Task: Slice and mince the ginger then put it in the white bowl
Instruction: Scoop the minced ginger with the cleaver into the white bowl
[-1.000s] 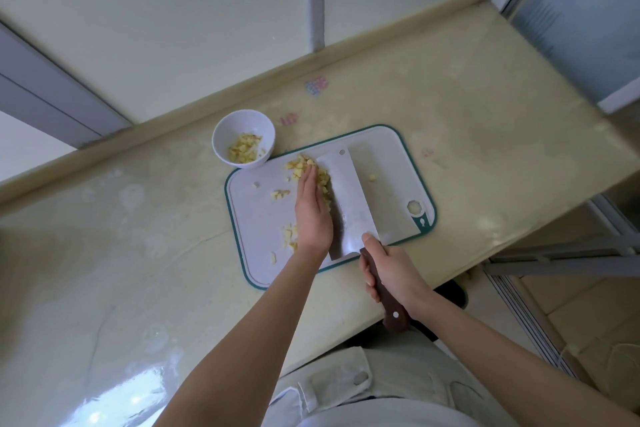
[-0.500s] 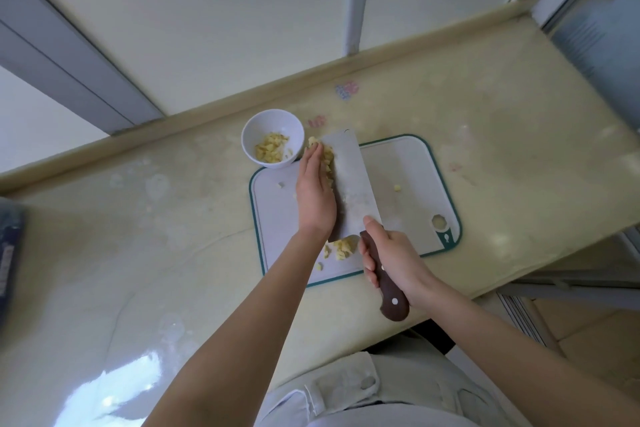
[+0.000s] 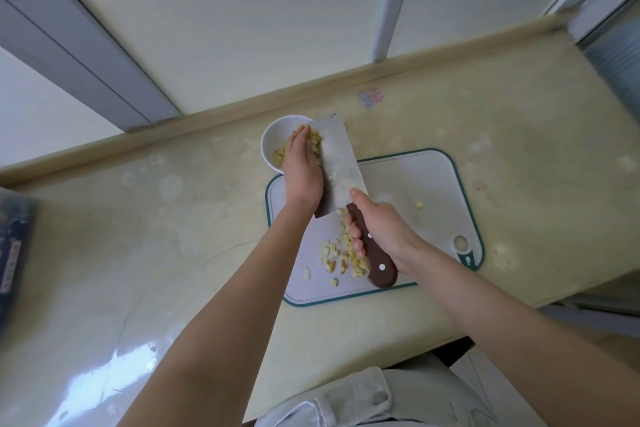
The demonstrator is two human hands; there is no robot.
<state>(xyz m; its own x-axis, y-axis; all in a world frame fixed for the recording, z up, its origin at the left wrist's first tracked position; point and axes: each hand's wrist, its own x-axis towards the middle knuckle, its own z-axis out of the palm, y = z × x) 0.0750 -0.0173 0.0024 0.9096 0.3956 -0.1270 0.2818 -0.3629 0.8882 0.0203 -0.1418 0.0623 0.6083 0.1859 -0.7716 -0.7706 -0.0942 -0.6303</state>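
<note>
Left hand [image 3: 301,168], fingers straight, pushes ginger [image 3: 314,144] along the cleaver [image 3: 341,163], gripped by the right hand [image 3: 384,229], its tip pointing over the bowl [image 3: 268,140].

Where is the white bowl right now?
Head view: the white bowl sits on the counter beyond the cutting board's far left corner, under the left hand.

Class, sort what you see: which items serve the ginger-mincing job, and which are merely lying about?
In use: white bowl, cleaver, minced ginger, cutting board, left hand, right hand.
Lying about: counter sticker, blurred blue object at left edge.
</note>
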